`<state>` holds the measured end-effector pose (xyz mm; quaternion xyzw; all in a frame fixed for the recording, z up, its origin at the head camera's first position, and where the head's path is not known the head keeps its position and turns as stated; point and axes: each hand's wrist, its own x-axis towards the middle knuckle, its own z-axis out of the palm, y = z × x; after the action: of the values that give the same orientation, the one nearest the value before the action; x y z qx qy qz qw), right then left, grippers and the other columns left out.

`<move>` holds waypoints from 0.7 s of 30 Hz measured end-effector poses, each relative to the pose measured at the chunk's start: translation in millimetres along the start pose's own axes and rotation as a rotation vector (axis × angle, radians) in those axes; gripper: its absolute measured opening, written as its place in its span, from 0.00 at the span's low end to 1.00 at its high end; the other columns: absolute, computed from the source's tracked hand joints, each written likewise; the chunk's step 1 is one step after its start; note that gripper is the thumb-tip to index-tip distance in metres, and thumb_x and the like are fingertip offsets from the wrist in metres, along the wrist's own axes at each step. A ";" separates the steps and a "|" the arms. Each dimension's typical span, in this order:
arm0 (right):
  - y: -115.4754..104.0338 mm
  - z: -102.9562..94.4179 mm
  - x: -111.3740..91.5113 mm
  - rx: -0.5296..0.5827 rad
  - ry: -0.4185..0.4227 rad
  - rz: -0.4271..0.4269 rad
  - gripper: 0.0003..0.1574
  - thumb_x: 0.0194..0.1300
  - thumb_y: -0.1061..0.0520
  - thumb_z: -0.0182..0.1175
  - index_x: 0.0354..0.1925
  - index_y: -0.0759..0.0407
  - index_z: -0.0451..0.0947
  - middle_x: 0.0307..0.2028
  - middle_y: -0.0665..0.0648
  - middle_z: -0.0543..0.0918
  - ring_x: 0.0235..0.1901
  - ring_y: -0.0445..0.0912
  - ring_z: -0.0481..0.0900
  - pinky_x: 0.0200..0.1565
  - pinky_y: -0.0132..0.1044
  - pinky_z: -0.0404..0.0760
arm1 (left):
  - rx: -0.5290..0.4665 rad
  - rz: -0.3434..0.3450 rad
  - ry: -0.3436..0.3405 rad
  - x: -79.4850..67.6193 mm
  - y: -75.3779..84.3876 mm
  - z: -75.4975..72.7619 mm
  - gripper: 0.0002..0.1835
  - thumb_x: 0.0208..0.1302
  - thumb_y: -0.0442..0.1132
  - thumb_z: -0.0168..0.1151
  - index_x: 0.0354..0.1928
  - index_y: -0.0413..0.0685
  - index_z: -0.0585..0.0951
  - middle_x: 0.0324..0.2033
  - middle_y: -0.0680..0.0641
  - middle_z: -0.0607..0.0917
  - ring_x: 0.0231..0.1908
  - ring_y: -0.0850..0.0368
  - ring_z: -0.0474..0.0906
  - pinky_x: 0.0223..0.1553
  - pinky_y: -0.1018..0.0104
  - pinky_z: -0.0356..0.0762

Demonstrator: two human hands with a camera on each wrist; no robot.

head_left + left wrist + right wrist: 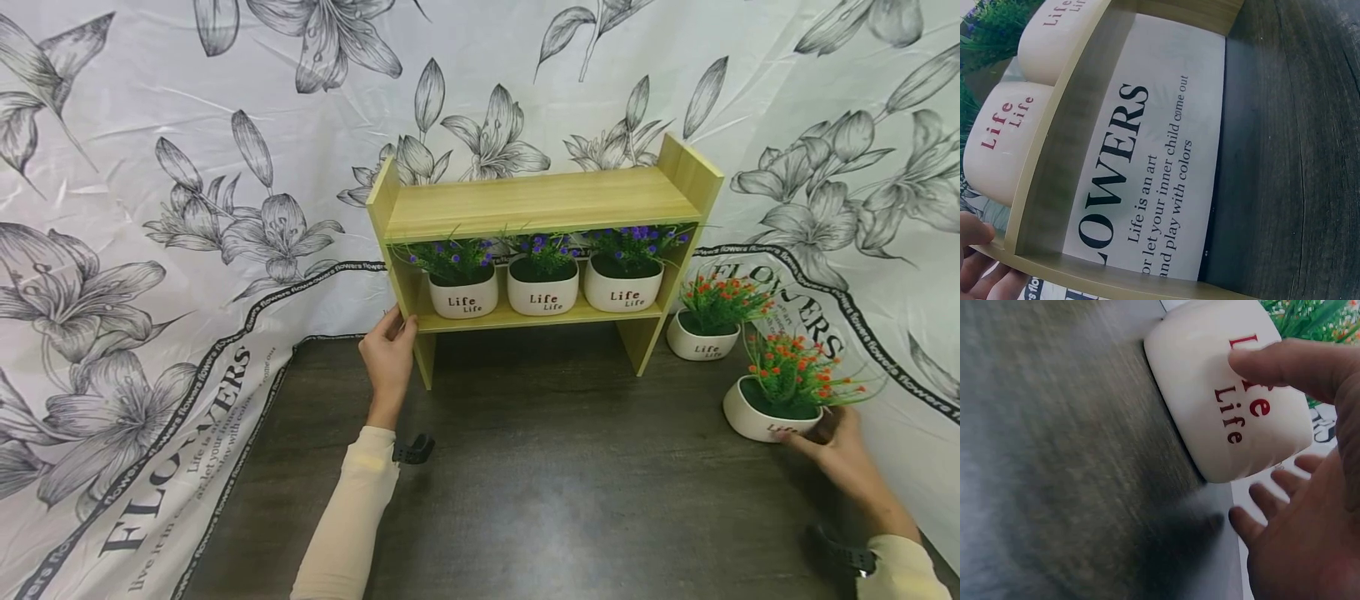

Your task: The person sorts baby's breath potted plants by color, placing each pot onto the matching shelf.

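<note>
My left hand (pixel 388 350) grips the left side panel of a small two-tier wooden shelf (pixel 540 200), thumb at the front edge and fingers outside. In the left wrist view, the thumb (pixel 975 230) shows beside the panel. At the right, my right hand (pixel 843 454) is around the right end of a white oval flowerpot (pixel 768 427) with orange flowers. Its thumb (pixel 1266 362) lies over the printed front, while the other fingers (pixel 1266 503) are spread loosely near the pot's end. The pot stands upright on the dark table.
Three white pots with purple flowers, left (pixel 462 298), middle (pixel 543 287) and right (pixel 624 283), stand on the shelf's lower board. Another orange-flowered pot (pixel 702 342) stands right of the shelf. Flower-printed cloth (pixel 225 333) hangs behind the dark table (pixel 540 467).
</note>
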<state>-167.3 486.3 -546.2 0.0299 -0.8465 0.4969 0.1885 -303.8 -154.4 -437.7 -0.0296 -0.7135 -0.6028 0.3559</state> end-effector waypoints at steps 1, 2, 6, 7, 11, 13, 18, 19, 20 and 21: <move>1.4 -0.2 2.0 0.029 -0.014 -0.031 0.62 0.56 0.80 0.71 0.79 0.48 0.58 0.62 0.31 0.75 0.52 0.19 0.76 0.47 0.14 0.76 | -0.001 -0.002 -0.004 0.5 -1.9 -0.6 0.17 0.70 0.29 0.70 0.60 0.38 0.88 0.53 0.31 0.89 0.54 0.38 0.89 0.52 0.55 0.87; 2.0 -0.3 3.9 0.045 -0.026 -0.053 0.66 0.54 0.81 0.71 0.81 0.47 0.57 0.65 0.31 0.74 0.55 0.20 0.75 0.49 0.14 0.75 | -0.003 -0.003 -0.009 1.0 -3.2 -1.3 0.17 0.70 0.29 0.70 0.60 0.40 0.88 0.54 0.32 0.89 0.54 0.40 0.89 0.52 0.58 0.87; 3.7 -2.1 7.6 0.000 -0.066 -0.043 0.70 0.55 0.79 0.72 0.82 0.39 0.53 0.61 0.29 0.74 0.49 0.23 0.78 0.44 0.17 0.75 | -0.018 -0.006 -0.013 -0.5 6.5 -2.2 0.17 0.70 0.28 0.69 0.60 0.38 0.87 0.54 0.31 0.88 0.55 0.39 0.89 0.52 0.60 0.86; 3.8 -2.5 7.7 -0.009 -0.076 -0.028 0.69 0.56 0.78 0.72 0.82 0.37 0.53 0.59 0.28 0.75 0.46 0.23 0.79 0.43 0.18 0.76 | -0.021 -0.007 -0.013 -1.4 12.0 -2.1 0.17 0.70 0.27 0.69 0.60 0.36 0.87 0.54 0.30 0.88 0.55 0.38 0.89 0.53 0.57 0.86; 2.9 -2.1 7.8 -0.056 -0.095 0.019 0.66 0.60 0.71 0.74 0.82 0.35 0.54 0.59 0.25 0.73 0.50 0.20 0.74 0.50 0.15 0.69 | -0.012 -0.009 -0.010 -5.4 33.4 -2.3 0.17 0.69 0.23 0.66 0.59 0.28 0.85 0.53 0.26 0.87 0.55 0.32 0.87 0.53 0.48 0.84; 2.6 -0.4 7.5 -0.068 -0.093 0.037 0.66 0.61 0.69 0.76 0.84 0.35 0.53 0.64 0.26 0.70 0.56 0.19 0.69 0.54 0.12 0.62 | -0.008 -0.009 -0.011 -5.1 32.9 -2.3 0.17 0.69 0.23 0.66 0.59 0.28 0.85 0.53 0.26 0.87 0.54 0.31 0.87 0.53 0.49 0.84; 5.0 6.2 8.8 -0.063 -0.057 0.049 0.69 0.58 0.68 0.78 0.85 0.36 0.53 0.67 0.28 0.69 0.61 0.20 0.65 0.58 0.09 0.57 | -0.007 -0.011 0.004 -2.9 18.4 0.2 0.17 0.69 0.23 0.67 0.59 0.28 0.85 0.53 0.25 0.86 0.54 0.31 0.87 0.52 0.52 0.84; 6.0 7.3 9.1 -0.061 -0.051 0.046 0.70 0.58 0.69 0.78 0.85 0.36 0.52 0.67 0.28 0.68 0.61 0.20 0.66 0.58 0.09 0.58 | -0.007 -0.010 0.007 -2.2 13.7 0.7 0.17 0.69 0.23 0.67 0.59 0.28 0.85 0.53 0.25 0.86 0.54 0.31 0.87 0.52 0.52 0.84; 6.7 8.2 9.0 -0.059 -0.047 0.042 0.70 0.58 0.69 0.78 0.85 0.36 0.53 0.66 0.28 0.69 0.60 0.21 0.66 0.57 0.10 0.58 | -0.003 -0.009 0.008 -1.4 9.3 1.0 0.17 0.69 0.23 0.67 0.59 0.29 0.85 0.53 0.25 0.86 0.54 0.31 0.87 0.52 0.52 0.84; 7.2 9.0 9.1 -0.056 -0.045 0.039 0.70 0.58 0.70 0.78 0.85 0.36 0.53 0.66 0.28 0.69 0.60 0.21 0.66 0.57 0.10 0.58 | 0.001 -0.010 0.007 -0.5 4.6 1.3 0.17 0.70 0.24 0.67 0.60 0.29 0.85 0.54 0.26 0.86 0.55 0.32 0.87 0.52 0.52 0.84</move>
<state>-180.1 483.5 -552.9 0.0191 -0.8645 0.4758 0.1605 -301.9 -151.9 -434.1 -0.0235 -0.7127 -0.6044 0.3554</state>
